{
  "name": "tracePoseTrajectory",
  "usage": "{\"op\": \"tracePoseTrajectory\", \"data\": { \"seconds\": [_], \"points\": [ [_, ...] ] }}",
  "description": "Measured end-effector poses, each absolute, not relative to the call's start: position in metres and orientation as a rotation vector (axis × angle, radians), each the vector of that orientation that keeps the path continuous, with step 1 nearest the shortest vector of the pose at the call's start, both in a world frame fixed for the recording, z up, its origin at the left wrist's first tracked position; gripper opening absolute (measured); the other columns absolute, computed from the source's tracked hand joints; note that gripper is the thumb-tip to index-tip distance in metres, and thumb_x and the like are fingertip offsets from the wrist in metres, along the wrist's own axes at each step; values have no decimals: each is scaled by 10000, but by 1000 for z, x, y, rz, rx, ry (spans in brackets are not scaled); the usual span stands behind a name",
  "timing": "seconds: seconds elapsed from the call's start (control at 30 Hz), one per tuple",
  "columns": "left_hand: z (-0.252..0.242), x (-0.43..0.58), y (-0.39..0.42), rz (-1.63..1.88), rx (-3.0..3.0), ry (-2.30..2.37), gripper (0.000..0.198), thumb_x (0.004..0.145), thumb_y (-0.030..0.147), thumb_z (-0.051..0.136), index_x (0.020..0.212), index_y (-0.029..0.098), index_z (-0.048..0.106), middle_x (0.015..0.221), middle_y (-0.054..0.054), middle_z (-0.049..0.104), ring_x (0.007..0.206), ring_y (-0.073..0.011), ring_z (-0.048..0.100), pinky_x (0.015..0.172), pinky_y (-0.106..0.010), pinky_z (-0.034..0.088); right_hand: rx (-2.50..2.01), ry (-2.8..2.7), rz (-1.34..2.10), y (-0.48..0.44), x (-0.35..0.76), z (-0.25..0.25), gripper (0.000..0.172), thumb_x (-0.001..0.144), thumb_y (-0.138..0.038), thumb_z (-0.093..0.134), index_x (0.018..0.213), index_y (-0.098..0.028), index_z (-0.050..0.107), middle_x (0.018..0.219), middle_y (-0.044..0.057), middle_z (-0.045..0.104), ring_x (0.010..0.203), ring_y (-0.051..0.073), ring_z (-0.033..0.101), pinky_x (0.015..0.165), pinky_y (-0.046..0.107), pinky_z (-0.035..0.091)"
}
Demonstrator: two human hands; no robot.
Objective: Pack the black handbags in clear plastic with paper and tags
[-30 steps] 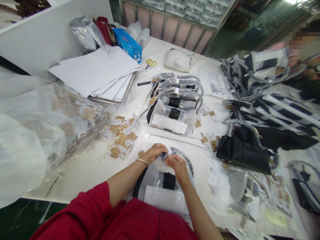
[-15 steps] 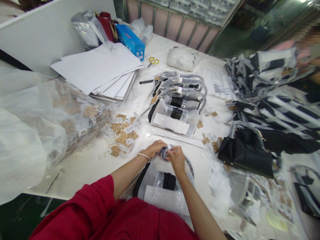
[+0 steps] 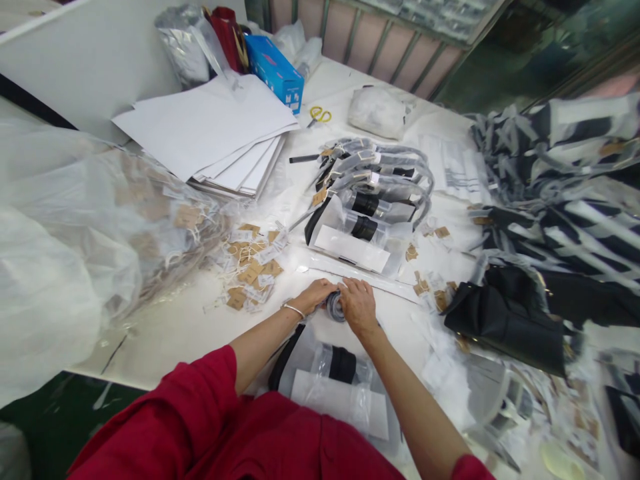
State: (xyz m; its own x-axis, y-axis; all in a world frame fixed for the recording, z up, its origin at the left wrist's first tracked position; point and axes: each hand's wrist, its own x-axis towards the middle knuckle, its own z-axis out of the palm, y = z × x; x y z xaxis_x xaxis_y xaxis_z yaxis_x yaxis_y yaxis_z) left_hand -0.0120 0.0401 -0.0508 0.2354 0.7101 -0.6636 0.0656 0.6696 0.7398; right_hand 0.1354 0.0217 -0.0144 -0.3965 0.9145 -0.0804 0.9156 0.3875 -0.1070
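My left hand point(image 3: 317, 295), with a bracelet at the wrist, grips the left side of a coiled strap point(image 3: 335, 308) that looks wrapped in grey plastic. Bent over the coil's right and upper side are the fingers of my right hand point(image 3: 358, 305); both hands are closed on it. Against my body lies a handbag point(image 3: 345, 365), black and partly covered with clear plastic and white paper. Its upper part sits just below the coil. Beyond my hands several similar wrapped handbags point(image 3: 365, 228) lie in a row, their plastic-covered handles arching to the right.
Brown tags point(image 3: 251, 271) with white strings are heaped left of my hands. A large plastic bag point(image 3: 55, 280) fills the left side. Behind are white sheets point(image 3: 200, 127), a blue box point(image 3: 276, 72) and yellow scissors point(image 3: 321, 114). Black bags point(image 3: 507, 317) are piled at the right.
My right hand has turned over, from pinching the coil's right side to lying across its top. My left hand keeps its grip. The view has shifted slightly.
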Motion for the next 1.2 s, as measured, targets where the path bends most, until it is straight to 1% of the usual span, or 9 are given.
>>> {"op": "tracePoseTrajectory", "data": {
  "seconds": [0.13, 0.23, 0.3, 0.4, 0.5, 0.6, 0.67, 0.93, 1.2],
  "points": [
    [-48, -13, 42, 504, 921, 1261, 158, 734, 313, 606, 688, 162, 611, 630, 2, 599, 633, -155, 550, 631, -272, 443, 1663, 2499, -253, 28, 132, -20, 241, 843, -160, 502, 991, -167, 692, 1050, 121, 692, 1074, 273, 547, 1073, 417, 254],
    [-42, -22, 46, 550, 1070, 1284, 176, 703, 269, 668, 848, 171, 689, 928, -63, 704, 959, -234, 619, 907, -324, 463, 1713, 2407, -226, 29, 130, -22, 211, 815, -182, 519, 937, -140, 686, 958, 142, 686, 1009, 287, 567, 1057, 431, 274],
    [-38, -34, 49, 581, 1149, 1341, 313, 707, 255, 681, 1006, 165, 686, 1121, -104, 679, 1150, -276, 563, 1047, -366, 398, 1787, 2355, -240, 28, 133, -24, 274, 804, -204, 545, 1040, -137, 667, 1038, 153, 684, 1050, 295, 566, 1062, 444, 276],
    [-33, -60, 43, 598, 1237, 1418, 413, 766, 231, 628, 1168, 134, 630, 1286, -142, 605, 1274, -294, 487, 1145, -427, 309, 1934, 2325, -312, 20, 149, -24, 506, 821, -261, 557, 1314, -155, 525, 1270, 161, 620, 1199, 299, 521, 1094, 463, 265],
    [-30, -83, 22, 556, 1511, 1519, 485, 849, 213, 535, 1321, 101, 519, 1446, -179, 473, 1385, -296, 379, 1179, -464, 260, 2108, 2328, -352, 0, 178, -17, 581, 896, -354, 481, 1434, -156, 386, 1397, 169, 535, 1321, 294, 446, 1123, 488, 257],
    [-25, -87, -8, 438, 1984, 1524, 596, 908, 251, 498, 1463, 108, 335, 1576, -184, 269, 1481, -293, 197, 1189, -494, 233, 2292, 2308, -280, -39, 208, -4, 610, 948, -455, 401, 1465, -139, 333, 1424, 192, 502, 1364, 310, 405, 1138, 534, 243],
    [-19, -80, -29, 368, 2200, 1415, 646, 934, 310, 491, 1505, 137, 244, 1600, -163, 211, 1499, -280, 120, 1195, -511, 210, 2367, 2298, -211, -76, 222, 6, 636, 961, -497, 374, 1489, -150, 300, 1435, 195, 491, 1380, 317, 389, 1141, 557, 241],
    [-13, -55, -91, 229, 2509, 919, 746, 950, 521, 460, 1526, 126, 199, 1587, -167, 237, 1491, -294, 152, 1202, -525, 155, 2137, 2444, -223, -209, 205, -4, 705, 958, -417, 444, 1559, -235, 124, 1498, 122, 447, 1395, 292, 398, 1180, 528, 221],
    [-36, -55, -100, 109, 2639, 882, 693, 963, 478, 457, 1514, 117, 242, 1566, -165, 296, 1478, -278, 210, 1203, -526, 174, 2206, 2458, -266, -223, 194, -39, 623, 963, -360, 446, 1531, -196, 248, 1501, 121, 445, 1427, 277, 346, 1191, 525, 201]
  ]
}}
